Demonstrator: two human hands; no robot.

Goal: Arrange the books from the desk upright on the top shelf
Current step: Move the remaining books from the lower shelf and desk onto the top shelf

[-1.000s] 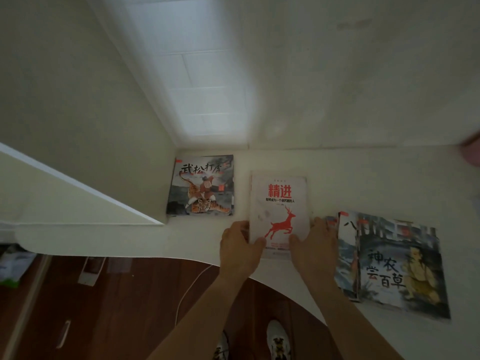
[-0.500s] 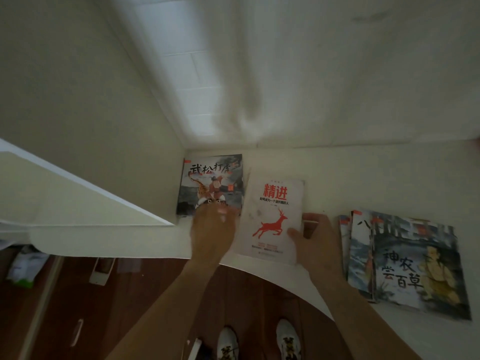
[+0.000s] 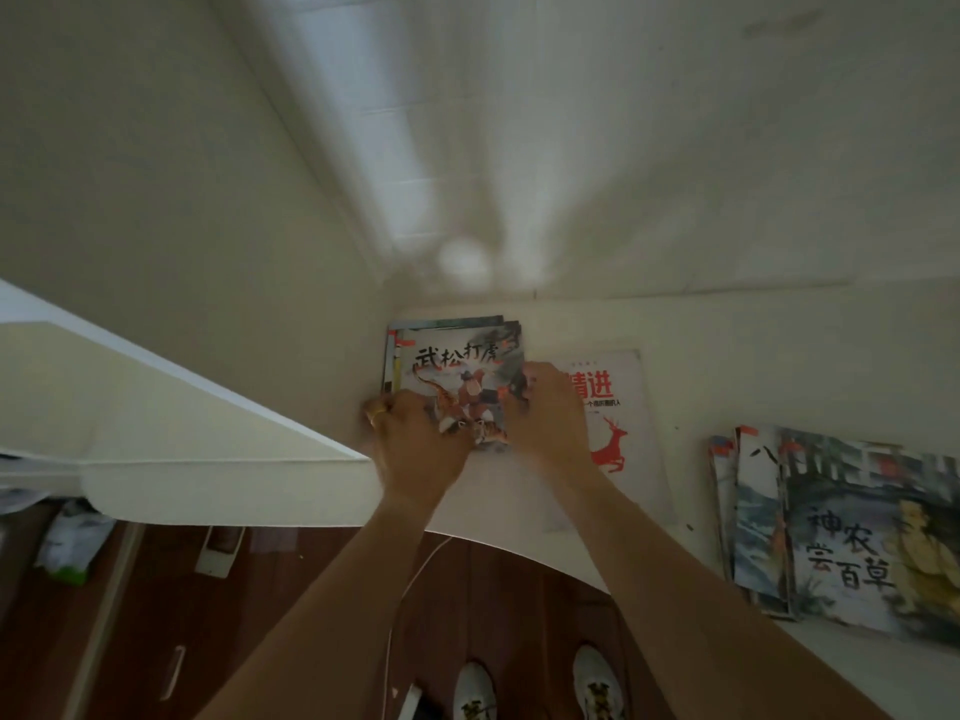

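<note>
Dim, soft motion blur — pale glare patch on wall (image 3: 462,259).

We read 武松打虎 in black brush characters across the cover of the tiger picture book (image 3: 457,371) by the wall. The white book (image 3: 618,433) beside it shows 进 in red above a red deer, its first character partly hidden and the small line beneath too blurred to read. On the top cover of the right-hand stack (image 3: 852,543) we read 神农尝百草, and 八 on the cover beneath it.

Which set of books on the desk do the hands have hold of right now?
The tiger-cover picture-book stack in the desk's back-left corner, gripped by both hands; the white deer book and right-hand stack lie untouched.
</note>
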